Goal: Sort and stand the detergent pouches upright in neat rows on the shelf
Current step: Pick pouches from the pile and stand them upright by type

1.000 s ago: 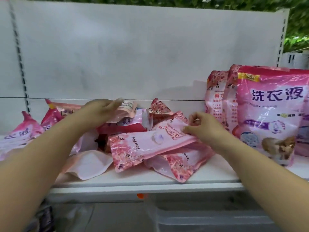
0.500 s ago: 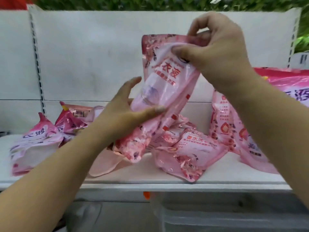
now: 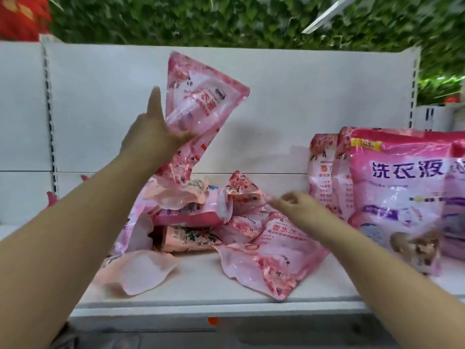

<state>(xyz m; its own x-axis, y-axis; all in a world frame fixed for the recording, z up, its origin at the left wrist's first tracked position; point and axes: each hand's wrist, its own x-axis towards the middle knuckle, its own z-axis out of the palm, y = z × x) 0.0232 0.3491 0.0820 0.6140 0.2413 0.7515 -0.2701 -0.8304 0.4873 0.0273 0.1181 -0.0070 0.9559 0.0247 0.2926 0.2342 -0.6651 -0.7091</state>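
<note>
Left hand (image 3: 153,137) grips a pink detergent pouch (image 3: 198,107) raised & tilted above a jumbled pile of pouches (image 3: 226,222) on the white shelf (image 3: 201,302), right hand (image 3: 299,210) w/ loosely curled, empty fingers hovers over the pile, beside upright pouches (image 3: 392,187) at right.

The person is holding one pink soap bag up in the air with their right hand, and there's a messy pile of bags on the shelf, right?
Almost. The head view shows the left hand holding the raised pink pouch. The right hand is down at the messy pile of pouches on the shelf.
</note>
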